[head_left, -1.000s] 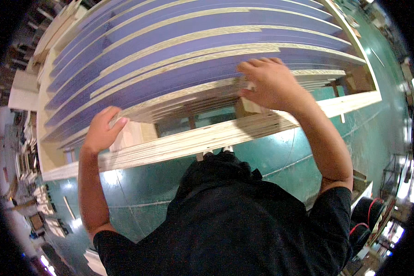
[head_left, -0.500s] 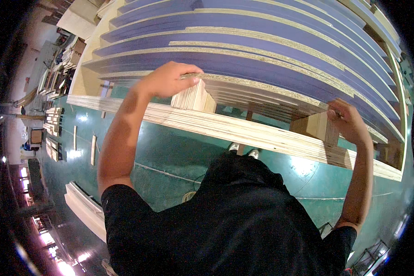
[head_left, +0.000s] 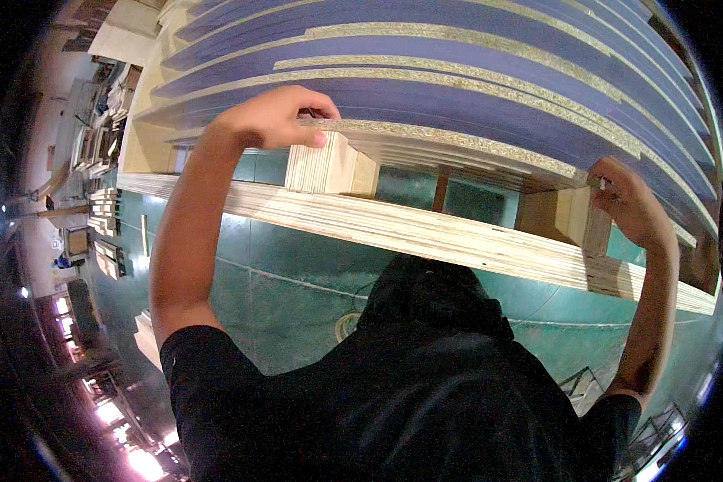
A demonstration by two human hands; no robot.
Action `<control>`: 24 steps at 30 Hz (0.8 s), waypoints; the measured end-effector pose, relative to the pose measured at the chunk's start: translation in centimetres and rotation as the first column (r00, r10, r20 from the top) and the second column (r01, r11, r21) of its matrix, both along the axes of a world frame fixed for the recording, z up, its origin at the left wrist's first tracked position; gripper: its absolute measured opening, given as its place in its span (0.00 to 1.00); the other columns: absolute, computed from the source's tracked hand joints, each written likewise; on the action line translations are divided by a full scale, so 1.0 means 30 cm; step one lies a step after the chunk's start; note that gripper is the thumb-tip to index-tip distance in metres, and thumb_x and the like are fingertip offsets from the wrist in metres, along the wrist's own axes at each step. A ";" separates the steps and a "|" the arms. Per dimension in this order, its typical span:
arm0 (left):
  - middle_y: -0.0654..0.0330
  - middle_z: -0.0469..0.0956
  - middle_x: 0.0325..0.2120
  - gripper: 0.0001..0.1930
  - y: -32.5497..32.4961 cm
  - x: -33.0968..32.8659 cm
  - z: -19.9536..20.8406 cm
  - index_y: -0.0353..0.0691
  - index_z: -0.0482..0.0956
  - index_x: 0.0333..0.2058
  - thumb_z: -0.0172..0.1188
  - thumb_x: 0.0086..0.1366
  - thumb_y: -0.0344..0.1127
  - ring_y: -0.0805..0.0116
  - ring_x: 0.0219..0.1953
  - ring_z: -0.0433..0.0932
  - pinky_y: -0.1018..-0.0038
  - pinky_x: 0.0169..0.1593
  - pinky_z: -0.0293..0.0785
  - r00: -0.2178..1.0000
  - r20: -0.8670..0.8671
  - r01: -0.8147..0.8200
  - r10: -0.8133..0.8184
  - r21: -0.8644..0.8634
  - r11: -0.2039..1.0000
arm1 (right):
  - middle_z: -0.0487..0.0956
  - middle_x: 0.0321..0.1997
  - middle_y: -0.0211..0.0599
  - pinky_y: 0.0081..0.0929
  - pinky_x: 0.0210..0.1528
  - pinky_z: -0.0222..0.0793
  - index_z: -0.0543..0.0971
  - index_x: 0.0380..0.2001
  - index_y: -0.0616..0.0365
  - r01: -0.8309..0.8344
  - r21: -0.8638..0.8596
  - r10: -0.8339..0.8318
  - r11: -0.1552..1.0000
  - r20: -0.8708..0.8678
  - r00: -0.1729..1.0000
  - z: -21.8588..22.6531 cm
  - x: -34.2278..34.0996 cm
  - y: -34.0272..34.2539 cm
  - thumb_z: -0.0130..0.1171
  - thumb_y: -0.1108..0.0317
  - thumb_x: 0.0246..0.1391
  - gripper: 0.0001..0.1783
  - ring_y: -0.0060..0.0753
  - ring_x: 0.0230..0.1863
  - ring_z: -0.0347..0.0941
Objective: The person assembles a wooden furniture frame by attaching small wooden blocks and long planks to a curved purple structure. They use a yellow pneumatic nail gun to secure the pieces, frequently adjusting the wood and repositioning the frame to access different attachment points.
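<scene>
A long panel with a rough chipboard edge is the nearest of several panels standing in a row. My left hand is closed on its left end, thumb on the near side and fingers over the top. At the other end, my right hand has its fingers curled around the panel's corner. Beneath the panel, a layered plywood block stands near my left hand. A second wooden block is by my right hand. Both blocks rest on a long plywood beam.
Behind the held panel, more blue-purple panels stand close together in a wooden frame. Green floor shows below the beam. Stacked wooden strips lie at the far left. A metal frame stands at the lower right.
Both hands keep their hold on the panel's ends. My view has shifted slightly, and the panel and beam look nearer. My shoes are now hidden from view.
</scene>
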State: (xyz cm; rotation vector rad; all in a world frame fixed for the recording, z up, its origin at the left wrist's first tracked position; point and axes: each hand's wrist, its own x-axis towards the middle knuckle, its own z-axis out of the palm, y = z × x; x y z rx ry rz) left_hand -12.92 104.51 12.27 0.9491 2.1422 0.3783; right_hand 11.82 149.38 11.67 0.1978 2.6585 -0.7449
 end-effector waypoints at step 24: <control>0.53 0.80 0.49 0.22 0.095 0.127 0.118 0.38 0.82 0.48 0.72 0.56 0.39 0.50 0.55 0.76 0.62 0.61 0.70 0.816 -0.564 0.069 0.127 0.314 0.947 | 0.75 0.59 0.45 0.51 0.62 0.67 0.75 0.56 0.52 0.183 0.551 0.172 0.814 -0.530 0.830 0.106 -0.100 0.100 0.68 0.58 0.53 0.28 0.53 0.63 0.69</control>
